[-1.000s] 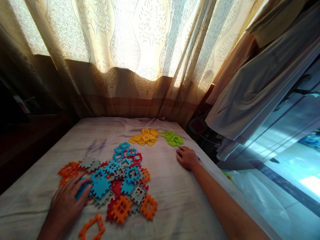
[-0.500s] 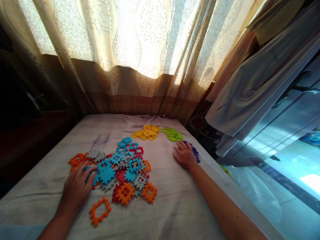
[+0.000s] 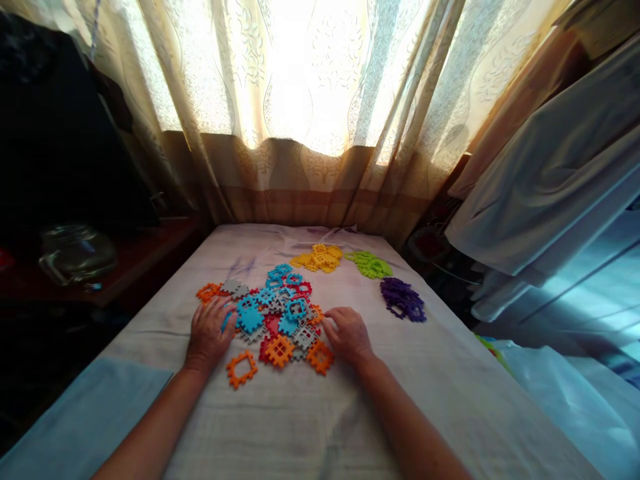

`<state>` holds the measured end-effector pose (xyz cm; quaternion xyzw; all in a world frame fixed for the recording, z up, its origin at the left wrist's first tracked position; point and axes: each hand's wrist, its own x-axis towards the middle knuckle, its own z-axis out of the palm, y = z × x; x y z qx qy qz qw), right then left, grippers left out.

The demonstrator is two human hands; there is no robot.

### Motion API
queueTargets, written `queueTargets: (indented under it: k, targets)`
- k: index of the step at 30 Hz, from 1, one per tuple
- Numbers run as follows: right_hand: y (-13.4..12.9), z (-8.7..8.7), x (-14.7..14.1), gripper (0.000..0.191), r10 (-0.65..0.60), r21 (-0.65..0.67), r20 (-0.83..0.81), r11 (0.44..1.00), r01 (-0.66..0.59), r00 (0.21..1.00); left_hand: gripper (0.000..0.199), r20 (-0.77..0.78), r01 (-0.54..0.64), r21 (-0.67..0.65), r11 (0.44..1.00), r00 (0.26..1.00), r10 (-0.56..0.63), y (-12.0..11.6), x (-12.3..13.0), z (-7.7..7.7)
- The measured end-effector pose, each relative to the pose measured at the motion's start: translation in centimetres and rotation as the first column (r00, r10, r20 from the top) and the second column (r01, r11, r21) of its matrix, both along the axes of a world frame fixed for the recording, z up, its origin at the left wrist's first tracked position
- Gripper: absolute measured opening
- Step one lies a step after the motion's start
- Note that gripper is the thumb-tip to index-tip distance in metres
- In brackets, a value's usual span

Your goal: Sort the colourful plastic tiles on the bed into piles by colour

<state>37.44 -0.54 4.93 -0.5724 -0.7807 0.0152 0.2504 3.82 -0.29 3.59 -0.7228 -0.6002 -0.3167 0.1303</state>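
Observation:
My left hand [image 3: 211, 333] lies over the left edge of a mixed pile of notched plastic building tiles, its fingers spread. Beneath its fingertips a blue tile [image 3: 227, 316] partly shows. At the pile's right edge is my right hand [image 3: 349, 337], fingers stretched toward an orange tile [image 3: 316, 313] and nothing seen in them; contact is unclear. Blue tiles [image 3: 249, 313], grey tiles [image 3: 305, 336] and red tiles overlap in the pile. Two orange window tiles [image 3: 279, 351] lie at its near side. An orange frame tile [image 3: 242, 369] sits apart, closer to me.
Sorted heaps of yellow tiles [image 3: 320, 258], green tiles [image 3: 371, 265] and purple tiles [image 3: 401, 299] lie toward the back and right of the cloth-covered surface [image 3: 300, 427]. A glass pitcher [image 3: 75, 253] stands on a dark side table at left. Clothes [image 3: 540, 180] hang at right; curtains [image 3: 300, 170] hang behind.
My right hand has moved left from the purple heap to the mixed pile's right edge. My left hand stays at the pile's left side. The view has swung left.

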Motion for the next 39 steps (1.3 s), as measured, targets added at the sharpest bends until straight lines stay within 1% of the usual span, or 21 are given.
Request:
queueTargets:
  k: [2,5,8,10,13,16,19,22,24,27,30,33,36,39]
  targets:
    - [-1.8,-0.1,-1.1,0.022,0.0,-0.02,-0.069,1.0,-0.001,0.998,0.034,0.009,0.05,-0.006,0.999,0.999,-0.05,-1.3,0.5,0.1]
    - [-3.4,-0.5,-1.0,0.021,0.018,-0.019,-0.105,1.0,-0.02,0.994,0.031,0.011,0.137,-0.024,0.99,0.99,-0.137,-3.8,1.8,-0.2]
    - [-3.9,-0.8,-0.3,0.026,0.08,-0.041,-0.092,0.996,-0.084,0.993,0.031,-0.024,0.247,-0.075,0.966,0.968,-0.249,-6.0,3.9,-0.8]
    - [-4.0,-0.8,0.1,0.029,0.143,-0.061,-0.075,0.987,-0.147,0.987,0.038,-0.074,0.316,-0.118,0.941,0.943,-0.326,-6.7,5.6,-0.9]
    - [-3.8,-0.5,0.5,0.033,0.231,-0.078,-0.059,0.969,-0.235,0.971,0.052,-0.118,0.373,-0.154,0.915,0.912,-0.392,-6.1,8.2,-0.5]
    - [-3.6,-0.4,0.8,0.036,0.292,-0.099,-0.057,0.95,-0.296,0.955,0.06,-0.126,0.4,-0.225,0.888,0.892,-0.434,-4.3,10.4,0.2]
    - [-3.4,-0.3,1.1,0.029,0.3,-0.106,-0.05,0.947,-0.303,0.953,0.063,-0.137,0.423,-0.347,0.837,0.86,-0.491,-2.6,12.0,0.9]
    - [-3.1,-0.2,1.7,0.021,0.302,-0.127,-0.08,0.942,-0.31,0.95,0.059,-0.149,0.427,-0.429,0.796,0.836,-0.528,-1.8,12.9,1.1]
    - [-2.8,-0.2,2.1,0.019,0.305,-0.145,-0.127,0.936,-0.322,0.944,0.055,-0.152,0.407,-0.443,0.799,0.844,-0.514,-1.8,13.0,1.1]
    - [-2.5,-0.3,2.7,0.015,0.306,-0.157,-0.217,0.926,-0.342,0.927,0.055,-0.157,0.338,-0.447,0.828,0.882,-0.445,-2.2,12.2,1.0]
    - [-2.2,-0.7,3.0,0.016,0.294,-0.143,-0.292,0.927,-0.345,0.91,0.059,-0.163,0.274,-0.46,0.845,0.909,-0.384,-2.6,10.4,1.0]
    - [-2.0,-1.5,3.1,0.018,0.274,-0.09,-0.335,0.943,-0.32,0.901,0.062,-0.168,0.215,-0.447,0.868,0.933,-0.318,-2.7,8.2,0.7]
    - [-1.5,-2.7,3.2,0.022,0.208,-0.003,-0.351,0.975,-0.223,0.913,0.061,-0.167,0.152,-0.417,0.896,0.956,-0.24,-2.5,6.1,0.2]
    - [-1.0,-3.8,3.2,0.028,0.066,0.082,-0.332,0.996,-0.041,0.941,0.056,-0.153,0.091,-0.359,0.929,0.976,-0.155,-2.0,4.4,-0.4]
